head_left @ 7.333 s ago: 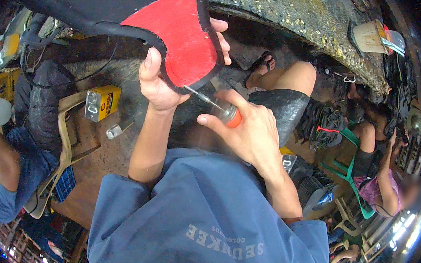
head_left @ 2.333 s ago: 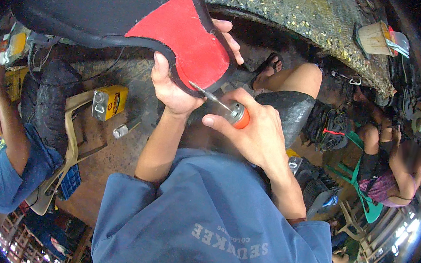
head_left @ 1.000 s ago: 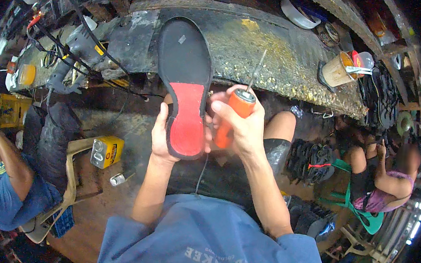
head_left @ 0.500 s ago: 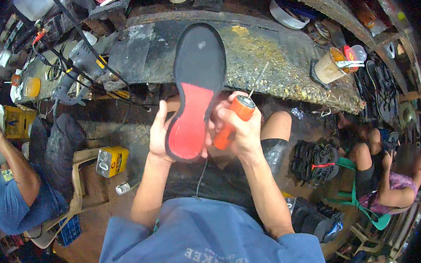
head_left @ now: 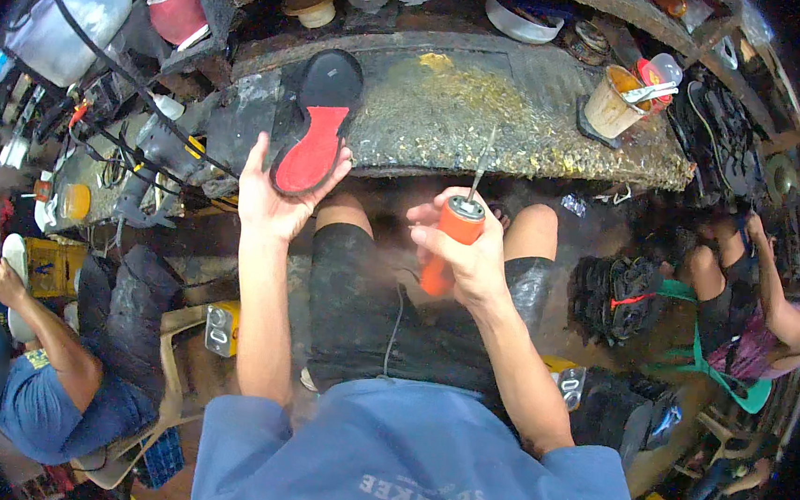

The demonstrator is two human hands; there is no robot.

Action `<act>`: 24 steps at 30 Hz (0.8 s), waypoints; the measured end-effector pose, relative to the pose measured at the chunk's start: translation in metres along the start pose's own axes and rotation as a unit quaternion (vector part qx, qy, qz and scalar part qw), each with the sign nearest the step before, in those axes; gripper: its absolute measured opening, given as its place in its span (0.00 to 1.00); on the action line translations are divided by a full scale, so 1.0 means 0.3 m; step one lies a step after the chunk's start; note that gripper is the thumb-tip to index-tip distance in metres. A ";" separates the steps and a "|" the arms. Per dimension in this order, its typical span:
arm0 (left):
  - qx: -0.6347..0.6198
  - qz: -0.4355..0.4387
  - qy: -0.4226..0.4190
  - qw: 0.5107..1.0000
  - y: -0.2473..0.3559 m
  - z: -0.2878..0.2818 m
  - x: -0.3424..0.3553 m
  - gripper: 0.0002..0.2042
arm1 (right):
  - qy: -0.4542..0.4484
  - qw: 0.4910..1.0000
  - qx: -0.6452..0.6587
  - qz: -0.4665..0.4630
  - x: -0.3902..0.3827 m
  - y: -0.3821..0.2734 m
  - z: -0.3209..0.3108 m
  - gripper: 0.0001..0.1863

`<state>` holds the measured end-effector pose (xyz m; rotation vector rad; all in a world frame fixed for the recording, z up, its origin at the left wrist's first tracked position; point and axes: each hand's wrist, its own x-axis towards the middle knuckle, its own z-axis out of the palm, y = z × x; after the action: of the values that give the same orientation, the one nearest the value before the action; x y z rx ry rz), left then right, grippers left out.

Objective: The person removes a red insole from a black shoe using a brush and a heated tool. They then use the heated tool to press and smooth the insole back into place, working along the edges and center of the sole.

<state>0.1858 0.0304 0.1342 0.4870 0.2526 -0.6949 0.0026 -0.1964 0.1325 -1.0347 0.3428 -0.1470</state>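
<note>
A shoe sole (head_left: 325, 133), black at the front and red at the waist and heel, lies over the palm of my left hand (head_left: 278, 189). That hand's thumb is raised at one side and its fingertips show past the heel's other edge. The sole's front part reaches over the workbench (head_left: 402, 100); whether it rests there I cannot tell. My right hand (head_left: 470, 256) is wrapped round an orange cylindrical tool (head_left: 461, 222), held upright in front of the bench edge. From the tool's metal top a thin metal shaft points up and away.
A crusted tub (head_left: 610, 107) with a brush stands at the bench's right. Cables (head_left: 119, 63) and a grey power tool (head_left: 159, 142) are at the left. Co-workers sit on the left (head_left: 60, 392) and right (head_left: 760, 325). Stacked black footwear (head_left: 614, 300) is at the right.
The sole has moved away from me and to the left, toward the bench, with my left hand. My right hand, still round the orange tool, is now apart from the sole.
</note>
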 end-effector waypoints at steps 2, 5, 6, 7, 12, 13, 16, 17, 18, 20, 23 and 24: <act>-0.044 0.053 -0.002 0.998 -0.040 0.002 -0.049 0.37 | -0.002 0.999 -0.041 -0.030 0.008 0.009 -0.012 0.27; -0.114 0.118 -0.050 0.985 -0.092 -0.001 -0.106 0.36 | 0.012 0.990 -0.111 -0.081 0.023 0.023 -0.025 0.25; -0.134 0.122 -0.050 0.982 -0.108 -0.005 -0.121 0.36 | 0.018 0.985 -0.137 -0.101 0.030 0.026 -0.028 0.24; -0.155 0.127 -0.051 0.978 -0.128 -0.008 -0.135 0.36 | 0.024 0.984 -0.145 -0.097 0.037 0.026 -0.030 0.25; -0.204 0.056 0.155 0.965 -0.281 -0.027 -0.178 0.38 | 0.042 0.978 -0.185 -0.092 0.046 0.033 -0.010 0.27; -0.098 0.043 0.131 0.986 -0.310 -0.031 -0.192 0.36 | 0.040 0.973 -0.202 -0.103 0.048 0.036 -0.006 0.27; 0.232 0.040 -0.001 0.972 -0.384 -0.042 -0.227 0.24 | 0.034 0.960 -0.250 -0.121 0.044 0.043 -0.001 0.28; 0.320 0.068 -0.021 0.945 -0.393 -0.046 -0.226 0.22 | 0.030 0.957 -0.262 -0.119 0.041 0.045 -0.001 0.28; 0.410 0.093 -0.027 0.907 -0.397 -0.049 -0.223 0.20 | 0.021 0.954 -0.272 -0.125 0.037 0.046 -0.002 0.28; 0.429 0.085 -0.021 0.899 -0.384 -0.056 -0.215 0.15 | 0.013 0.955 -0.270 -0.125 0.040 0.050 0.000 0.28; 0.438 0.082 -0.009 0.895 -0.357 -0.070 -0.206 0.12 | 0.010 0.957 -0.265 -0.121 0.036 0.050 -0.007 0.27; 0.438 0.080 0.001 0.895 -0.351 -0.075 -0.203 0.11 | 0.013 0.957 -0.266 -0.111 0.035 0.049 -0.010 0.27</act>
<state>0.0689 0.0054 0.1019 1.3566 -0.1231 -0.6214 0.0108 -0.1945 0.1162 -1.6072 0.2947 -0.2804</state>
